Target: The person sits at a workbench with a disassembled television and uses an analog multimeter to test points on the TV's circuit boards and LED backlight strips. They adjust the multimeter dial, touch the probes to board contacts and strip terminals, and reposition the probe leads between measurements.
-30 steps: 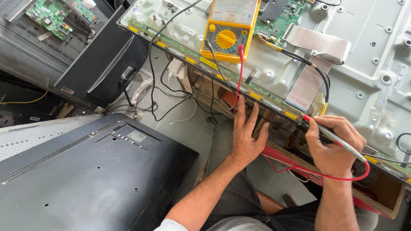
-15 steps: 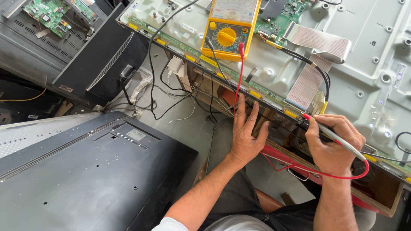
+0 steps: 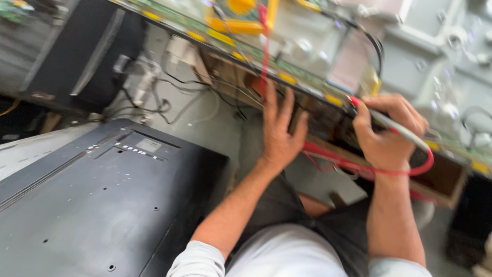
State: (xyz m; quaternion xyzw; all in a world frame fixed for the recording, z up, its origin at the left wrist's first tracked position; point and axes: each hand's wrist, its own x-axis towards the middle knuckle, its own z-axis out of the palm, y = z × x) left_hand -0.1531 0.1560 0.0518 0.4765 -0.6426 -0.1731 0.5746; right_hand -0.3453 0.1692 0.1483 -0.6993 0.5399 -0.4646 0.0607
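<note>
The view is blurred by motion. My right hand [image 3: 387, 136] is shut on a red test probe [image 3: 394, 128], its tip against the near edge of the opened flat panel [image 3: 420, 56]. The probe's red lead [image 3: 359, 166] loops below my wrist. My left hand [image 3: 279, 133] rests with fingers spread against the panel's lower edge, holding nothing. A yellow multimeter [image 3: 241, 15] lies on the panel at the top edge, partly cut off, with a red wire [image 3: 264, 51] running down from it to my left hand.
A black television back cover [image 3: 102, 205] lies at lower left. Another dark panel [image 3: 77, 51] leans at upper left. Loose black cables [image 3: 174, 97] tangle on the grey floor between them. A wooden box frame [image 3: 446, 184] sits under the panel at right.
The camera has tipped downward and closer, so the multimeter and panel slid toward the top edge. Both hands keep their places on the panel edge and the probe.
</note>
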